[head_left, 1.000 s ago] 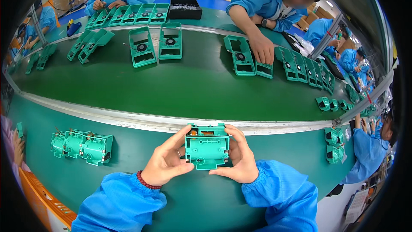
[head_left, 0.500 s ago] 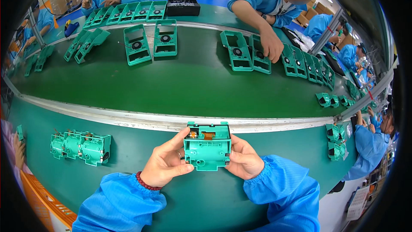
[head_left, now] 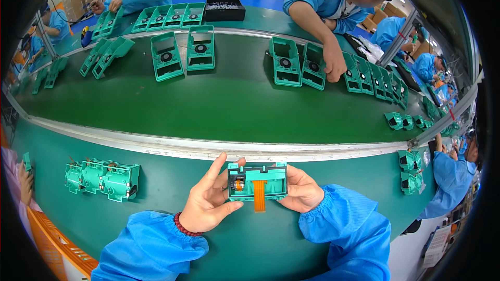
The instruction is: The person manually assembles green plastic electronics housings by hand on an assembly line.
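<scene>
A small green plastic housing [head_left: 245,195] is up in front of me above the near table. Its open side shows a small motor-like part with a copper-coloured band [head_left: 238,184] at the left. An orange flat ribbon cable [head_left: 259,198] hangs out over the lower edge. My right hand [head_left: 303,190] grips the right end, thumb along the side. My left hand [head_left: 208,198] is at the left end, its thumb by the lower corner and its index finger stretched up off the housing; its other fingers are partly hidden behind it.
Several similar green housings [head_left: 101,179] stand in a row at the left. More [head_left: 410,171] lie at the right. Beyond a pale rail [head_left: 208,151], a green belt [head_left: 208,109] carries larger green frames [head_left: 201,47] with round black parts. A co-worker's hand [head_left: 333,62] touches one frame.
The housing has tilted so its open side faces me, and the ribbon cable now hangs out. My left index finger has lifted away. Across the belt, a co-worker has reached toward the frames.
</scene>
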Demonstrator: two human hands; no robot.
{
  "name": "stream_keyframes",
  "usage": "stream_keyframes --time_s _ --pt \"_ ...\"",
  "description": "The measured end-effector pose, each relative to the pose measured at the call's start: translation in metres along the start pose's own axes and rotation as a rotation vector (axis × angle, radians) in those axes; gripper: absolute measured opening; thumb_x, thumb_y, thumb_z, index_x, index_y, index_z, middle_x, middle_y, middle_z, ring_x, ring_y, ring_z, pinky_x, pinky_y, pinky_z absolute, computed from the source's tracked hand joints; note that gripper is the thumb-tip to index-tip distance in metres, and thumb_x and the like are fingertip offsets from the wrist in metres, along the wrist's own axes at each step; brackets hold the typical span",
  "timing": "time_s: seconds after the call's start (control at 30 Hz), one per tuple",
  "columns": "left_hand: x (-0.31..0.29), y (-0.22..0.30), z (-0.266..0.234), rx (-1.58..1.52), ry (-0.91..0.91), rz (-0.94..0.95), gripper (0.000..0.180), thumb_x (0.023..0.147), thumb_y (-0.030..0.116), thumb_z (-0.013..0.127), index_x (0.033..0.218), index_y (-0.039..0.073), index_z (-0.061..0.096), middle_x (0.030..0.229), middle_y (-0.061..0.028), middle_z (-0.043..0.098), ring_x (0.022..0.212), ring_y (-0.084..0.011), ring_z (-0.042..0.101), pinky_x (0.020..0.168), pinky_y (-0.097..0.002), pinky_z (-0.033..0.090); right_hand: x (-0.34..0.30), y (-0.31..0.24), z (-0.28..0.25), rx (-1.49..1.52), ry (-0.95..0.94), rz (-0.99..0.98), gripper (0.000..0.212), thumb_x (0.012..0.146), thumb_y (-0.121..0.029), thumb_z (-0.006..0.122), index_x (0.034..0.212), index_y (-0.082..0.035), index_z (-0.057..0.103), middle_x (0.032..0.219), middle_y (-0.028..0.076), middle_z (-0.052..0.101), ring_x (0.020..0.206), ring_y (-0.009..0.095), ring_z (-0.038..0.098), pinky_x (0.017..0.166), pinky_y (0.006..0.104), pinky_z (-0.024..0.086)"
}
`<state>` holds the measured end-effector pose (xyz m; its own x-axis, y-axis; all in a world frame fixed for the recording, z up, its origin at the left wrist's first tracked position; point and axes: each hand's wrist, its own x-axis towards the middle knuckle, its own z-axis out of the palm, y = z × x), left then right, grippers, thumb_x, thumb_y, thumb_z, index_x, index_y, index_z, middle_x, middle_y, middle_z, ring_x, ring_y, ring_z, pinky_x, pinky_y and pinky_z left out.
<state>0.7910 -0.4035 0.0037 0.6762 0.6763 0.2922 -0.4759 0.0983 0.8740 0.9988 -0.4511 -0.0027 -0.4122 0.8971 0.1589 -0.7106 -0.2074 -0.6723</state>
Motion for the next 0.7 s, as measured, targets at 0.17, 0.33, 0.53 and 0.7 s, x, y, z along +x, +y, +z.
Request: stream_keyframes --time_s 0.17,0.33,0.53,0.7 --pt "0.0 0.0 0.001 0.026 0.009 0.003 0.08 0.073 -0.015 0.051 0.137 0.012 0.01 0.138 -0.0193 0.019 0.125 -0.0276 0.027 0.096 -0.0373 0.033 -0.001 0.003 0.0 0.019 0.04 -0.006 0.047 0.084 -0.008 0.049 0.128 -0.002 0.033 0.126 0.011 0.041 0.117 0.022 0.038 0.099 0.0396 0.027" --pt "0.004 -0.005 0.003 0.675 0.106 0.258 0.081 0.06 0.009 0.075 0.129 0.008 0.031 0.135 -0.0195 0.021 0.124 -0.0346 0.025 0.097 -0.0423 0.029 -0.002 0.009 0.009 -0.016 0.168 -0.051 0.043 0.083 -0.005 0.051 0.124 -0.001 0.037 0.121 0.011 0.045 0.113 0.021 0.042 0.096 0.0374 0.031" --pt "-0.001 0.001 0.003 1.27 0.098 0.385 0.078 0.053 0.01 0.079 0.119 0.008 0.038 0.123 -0.0171 0.035 0.109 -0.0351 0.039 0.09 -0.043 0.036 -0.005 0.015 0.037 -0.283 0.335 -0.005 0.043 0.081 0.0 0.053 0.122 0.002 0.038 0.116 0.013 0.047 0.107 0.02 0.046 0.094 0.0358 0.035" --pt "0.004 0.003 -0.004 -0.223 0.204 -0.163 0.072 0.063 -0.002 0.068 0.125 0.003 0.032 0.116 -0.0099 0.045 0.11 -0.0242 0.045 0.091 -0.0385 0.039 -0.001 0.015 0.029 -0.825 0.42 -0.422 0.044 0.075 -0.003 0.062 0.115 0.004 0.046 0.114 0.012 0.044 0.106 0.019 0.042 0.089 0.0317 0.034"
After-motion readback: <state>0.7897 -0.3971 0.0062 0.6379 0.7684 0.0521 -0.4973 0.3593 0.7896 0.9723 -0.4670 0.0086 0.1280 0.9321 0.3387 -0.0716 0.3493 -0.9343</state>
